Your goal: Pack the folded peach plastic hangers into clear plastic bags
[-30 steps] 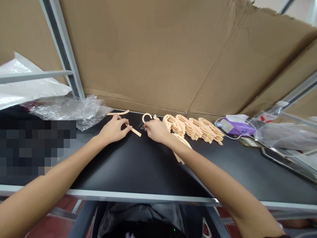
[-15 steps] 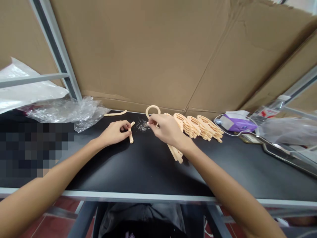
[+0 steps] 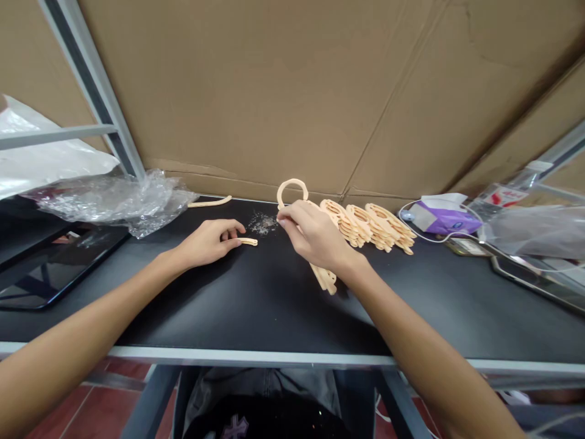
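Between the thumb and fingers of my left hand [image 3: 212, 242] is a short pale wooden strip [image 3: 249, 241], lying nearly level just over the black table. My right hand [image 3: 311, 235] is closed beside a pale wooden ring [image 3: 292, 182], with its fingertips pinched at the ring's lower left; what they hold is too small to make out. Under that hand, long wooden pieces [image 3: 325, 280] stick out toward me. Several stacks of flat wooden pieces [image 3: 381, 227] lie to its right. Fine debris [image 3: 262, 223] is scattered between the hands.
A curved wooden strip [image 3: 210, 202] lies at the back beside crumpled clear plastic [image 3: 123, 198]. At the left is a dark tablet [image 3: 55, 268]. A purple tissue pack [image 3: 445, 216], a white cable and a bottle [image 3: 507, 194] are at the right. Cardboard [image 3: 256, 91] stands behind.
The strip in my left hand has turned from upright to nearly level, and a second piece crossing it no longer shows. My right hand is still by the ring. The view has shifted slightly.
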Available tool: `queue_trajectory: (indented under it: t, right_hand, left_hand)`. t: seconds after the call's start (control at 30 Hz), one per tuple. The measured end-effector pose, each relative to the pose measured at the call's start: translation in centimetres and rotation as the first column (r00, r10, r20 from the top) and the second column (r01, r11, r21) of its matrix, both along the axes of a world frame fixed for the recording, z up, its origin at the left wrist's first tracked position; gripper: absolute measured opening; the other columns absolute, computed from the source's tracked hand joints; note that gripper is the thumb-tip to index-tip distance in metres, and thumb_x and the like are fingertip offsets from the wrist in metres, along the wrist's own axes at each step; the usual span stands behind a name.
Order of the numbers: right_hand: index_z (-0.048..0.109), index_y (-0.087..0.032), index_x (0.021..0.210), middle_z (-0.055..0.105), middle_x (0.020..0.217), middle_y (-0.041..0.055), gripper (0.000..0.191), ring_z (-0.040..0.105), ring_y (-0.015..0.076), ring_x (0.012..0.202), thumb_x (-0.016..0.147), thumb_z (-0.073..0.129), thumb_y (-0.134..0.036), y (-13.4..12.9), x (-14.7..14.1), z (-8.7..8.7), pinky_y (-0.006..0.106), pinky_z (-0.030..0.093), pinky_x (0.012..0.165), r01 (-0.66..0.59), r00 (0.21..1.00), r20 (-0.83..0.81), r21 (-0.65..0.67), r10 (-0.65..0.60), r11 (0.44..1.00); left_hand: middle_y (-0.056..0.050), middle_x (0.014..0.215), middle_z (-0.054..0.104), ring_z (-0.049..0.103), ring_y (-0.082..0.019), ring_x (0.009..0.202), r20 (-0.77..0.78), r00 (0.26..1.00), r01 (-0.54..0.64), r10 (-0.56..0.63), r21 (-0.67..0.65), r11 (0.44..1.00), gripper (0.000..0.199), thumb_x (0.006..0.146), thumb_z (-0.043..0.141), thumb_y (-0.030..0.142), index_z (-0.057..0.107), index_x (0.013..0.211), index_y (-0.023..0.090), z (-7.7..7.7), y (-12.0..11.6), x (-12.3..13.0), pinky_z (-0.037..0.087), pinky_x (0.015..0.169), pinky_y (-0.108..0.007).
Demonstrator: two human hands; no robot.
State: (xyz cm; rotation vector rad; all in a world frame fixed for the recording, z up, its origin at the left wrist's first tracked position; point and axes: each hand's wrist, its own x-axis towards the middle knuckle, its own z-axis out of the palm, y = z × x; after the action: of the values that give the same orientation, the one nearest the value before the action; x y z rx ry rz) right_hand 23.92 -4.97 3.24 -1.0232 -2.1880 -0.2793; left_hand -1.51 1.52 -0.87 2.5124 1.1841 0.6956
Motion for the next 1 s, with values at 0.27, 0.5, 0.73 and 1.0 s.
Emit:
queue_trajectory:
  t: [0.27, 0.5, 0.73, 1.0]
  right_hand:
    - [0.056, -0.023, 0.084, 0.072, 0.079, 0.0017, 0.011, 0.067, 0.016, 0.072, 0.094, 0.058, -0.027, 0.3, 0.0, -0.5, 0.032, 0.054, 0.072, 0.042, 0.947, -0.322, 0.146, 0.008, 0.988]
    - [0.046, -0.025, 0.067, 0.074, 0.079, 0.0039, 0.029, 0.07, 0.0183, 0.077, 0.094, 0.056, -0.032, 0.4, 0.1, -0.5, 0.034, 0.055, 0.075, 0.146, 0.932, -0.351, 0.141, -0.089, 0.979]
    - [0.068, -0.023, 0.088, 0.076, 0.086, 0.0067, 0.017, 0.07, 0.0201, 0.078, 0.096, 0.053, -0.021, 0.5, 0.6, -0.8, 0.036, 0.054, 0.076, 0.099, 0.991, -0.114, 0.298, -0.068, 0.949]
    - [0.061, -0.02, 0.083, 0.068, 0.075, 0.0036, 0.013, 0.063, 0.016, 0.066, 0.093, 0.056, -0.013, 1.4, 0.3, -1.4, 0.029, 0.05, 0.064, -0.094, 0.983, -0.132, 0.236, 0.128, 0.967]
  left_hand:
    - [-0.004, 0.105, 0.069, 0.064, -0.026, 0.102, -0.149, 0.987, 0.083, -0.064, 0.126, 0.989, 0.029, 0.095, 0.044, 0.035, 0.071, 0.1, 0.028, 0.0, -0.8, -0.2, 0.048, 0.088, -0.035]
    - [-0.006, 0.106, 0.069, 0.064, -0.025, 0.103, -0.13, 0.982, 0.148, -0.134, 0.106, 0.983, 0.03, 0.101, 0.037, 0.032, 0.065, 0.108, 0.024, -0.4, -1.4, 0.5, 0.048, 0.09, -0.036]
    - [-0.007, 0.108, 0.07, 0.064, -0.024, 0.105, -0.056, 0.979, 0.202, -0.197, 0.105, 0.974, 0.037, 0.105, 0.035, 0.036, 0.066, 0.12, 0.023, -0.8, -1.4, 1.0, 0.048, 0.093, -0.035]
    - [-0.007, 0.103, 0.071, 0.067, -0.023, 0.092, -0.091, 0.978, 0.194, -0.186, 0.091, 0.977, 0.033, 0.105, 0.035, 0.034, 0.065, 0.113, 0.021, -0.2, -2.2, 1.0, 0.05, 0.08, -0.032]
